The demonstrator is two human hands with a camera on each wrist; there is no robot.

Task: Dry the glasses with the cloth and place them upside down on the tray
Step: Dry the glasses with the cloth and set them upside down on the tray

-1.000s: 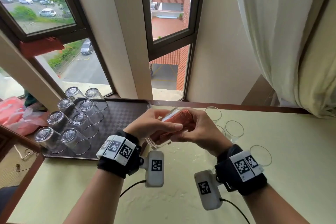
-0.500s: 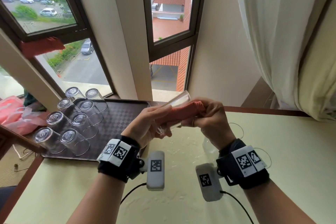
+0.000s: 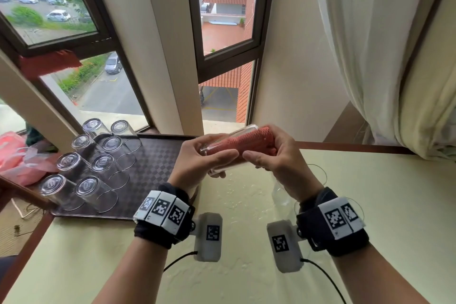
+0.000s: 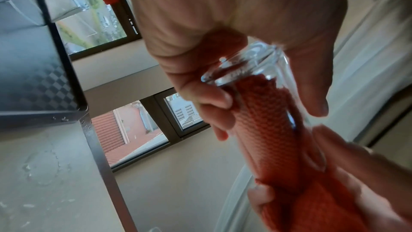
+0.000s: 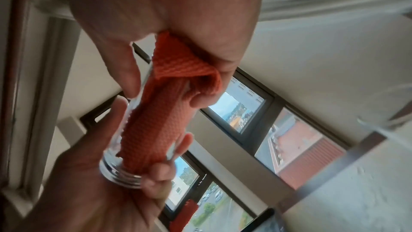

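Observation:
A clear glass (image 3: 234, 132) lies nearly level in the air above the table's far edge, with a red-orange cloth (image 3: 246, 142) stuffed inside it. My left hand (image 3: 222, 163) grips the base end of the glass (image 4: 256, 70), thumb over the top. My right hand (image 3: 266, 155) holds the mouth end and pinches the cloth (image 5: 156, 130) where it comes out. Several glasses (image 3: 103, 163) stand upside down on the dark checkered tray (image 3: 158, 160) at the left.
Upright glasses (image 3: 318, 173) stand on the pale table behind my right wrist, partly hidden. Water drops (image 3: 237, 195) lie on the table below my hands. A pink bag (image 3: 14, 155) lies left of the tray. A curtain (image 3: 370, 44) hangs at the right.
Both hands have lifted the glass with the cloth up from just above the table and tipped it closer to level. My left thumb now lies across its top.

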